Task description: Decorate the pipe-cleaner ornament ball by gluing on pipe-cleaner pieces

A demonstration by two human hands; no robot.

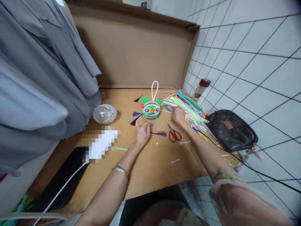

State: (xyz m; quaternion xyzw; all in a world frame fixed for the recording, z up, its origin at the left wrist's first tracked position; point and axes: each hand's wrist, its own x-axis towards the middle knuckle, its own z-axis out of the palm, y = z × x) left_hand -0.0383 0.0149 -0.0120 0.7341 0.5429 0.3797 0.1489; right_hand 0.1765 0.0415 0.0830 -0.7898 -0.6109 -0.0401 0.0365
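A round ornament with a colourful animal face, green leaf-like ears and a white loop stands at the middle of the table, strips trailing from it. Just in front of it, my left hand rests with fingers curled together; whatever is in them is hidden. A purple tassel lies right beside that hand, its cord reaching toward it. To the ornament's right, my right hand is closed at the edge of a bundle of coloured strips; its grip is hidden. Red-handled scissors lie between my hands.
A clear ball with coloured bits sits at left, near grey cloth. A brown patterned bag and a red-lidded jar stand at right. A black cable crosses there. Cardboard walls the back.
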